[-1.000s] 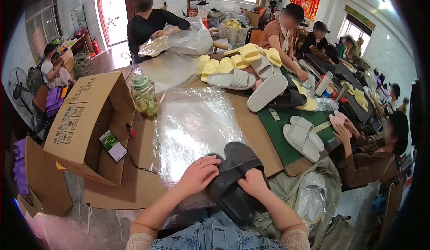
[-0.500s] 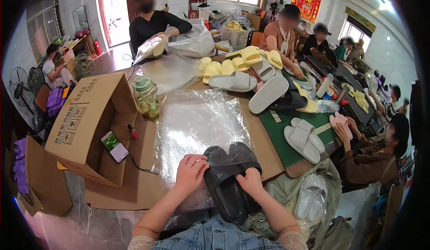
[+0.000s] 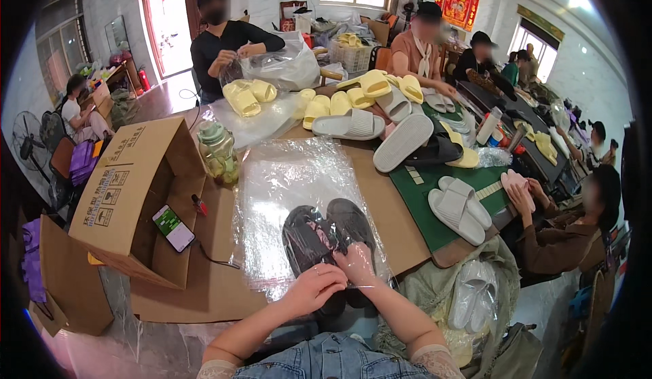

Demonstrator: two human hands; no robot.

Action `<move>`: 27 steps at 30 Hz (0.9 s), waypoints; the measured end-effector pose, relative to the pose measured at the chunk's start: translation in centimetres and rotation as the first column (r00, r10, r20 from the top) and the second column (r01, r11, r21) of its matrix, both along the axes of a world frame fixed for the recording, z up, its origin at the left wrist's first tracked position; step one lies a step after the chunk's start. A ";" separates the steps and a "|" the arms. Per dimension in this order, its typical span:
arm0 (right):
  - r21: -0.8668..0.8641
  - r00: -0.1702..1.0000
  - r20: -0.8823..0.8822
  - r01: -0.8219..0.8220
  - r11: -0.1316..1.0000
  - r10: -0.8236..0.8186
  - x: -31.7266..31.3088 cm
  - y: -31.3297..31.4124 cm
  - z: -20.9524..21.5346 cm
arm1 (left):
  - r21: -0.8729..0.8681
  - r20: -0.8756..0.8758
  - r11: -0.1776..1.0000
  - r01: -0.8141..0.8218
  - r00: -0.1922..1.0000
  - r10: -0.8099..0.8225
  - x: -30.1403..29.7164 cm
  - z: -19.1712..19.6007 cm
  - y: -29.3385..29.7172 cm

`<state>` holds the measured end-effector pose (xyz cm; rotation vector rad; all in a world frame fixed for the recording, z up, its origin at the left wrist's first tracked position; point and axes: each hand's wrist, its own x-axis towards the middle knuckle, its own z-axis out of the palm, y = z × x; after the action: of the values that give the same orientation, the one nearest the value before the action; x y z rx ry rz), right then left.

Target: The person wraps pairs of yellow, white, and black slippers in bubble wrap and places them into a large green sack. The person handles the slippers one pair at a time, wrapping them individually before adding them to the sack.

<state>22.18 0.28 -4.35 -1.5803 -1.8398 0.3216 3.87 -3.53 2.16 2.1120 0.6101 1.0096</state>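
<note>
A pair of black slide slippers (image 3: pixel 305 240) lies mostly inside a clear plastic bag (image 3: pixel 285 175) in front of me, heels sticking out at the near end. My right hand (image 3: pixel 356 262) reaches through the bag's mouth, fingers closed on the slippers between the two. Beside it, my left hand (image 3: pixel 316 289) is closed at the near edge of the bag, by the left slipper; its fingertips are partly hidden. The plastic lies over the slippers' toes and straps.
Left stands an open cardboard box (image 3: pixel 129 195) with a phone (image 3: pixel 174 228) inside, a glass jar (image 3: pixel 219 153) behind it. Yellow and grey slippers (image 3: pixel 350 124) pile up beyond the bag. Grey slides (image 3: pixel 460 209) rest on a green mat (image 3: pixel 424 226). Co-workers sit around the table.
The black slippers have gone from on top of the bag to inside it, shifting left. My right hand has entered the bag with them; my left hand has moved nearer me, to its edge.
</note>
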 end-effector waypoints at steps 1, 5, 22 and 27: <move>0.086 0.999 0.040 -0.015 0.996 0.011 0.2 1.0 -1.2 | -0.038 0.014 0.999 0.014 1.000 -0.013 -0.2 -0.1 -0.2; 0.089 0.985 -0.090 0.157 0.984 -0.149 -1.8 3.0 0.7 | -0.201 0.080 0.976 0.079 0.995 -0.064 -1.9 0.4 -1.3; 0.062 0.934 0.062 -0.355 0.933 0.352 -0.7 -7.3 2.1 | -0.260 -0.061 0.859 -0.441 0.895 0.441 -7.8 -1.2 4.3; -0.468 0.557 -0.787 -0.819 0.332 0.264 3.1 -9.1 13.9 | 0.101 -0.194 0.740 -0.665 0.717 0.670 -6.9 -4.5 9.0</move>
<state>25.25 -8.87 9.53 -0.9270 -1.6976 2.0696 -3.02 5.42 -2.30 2.0628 1.5691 1.1560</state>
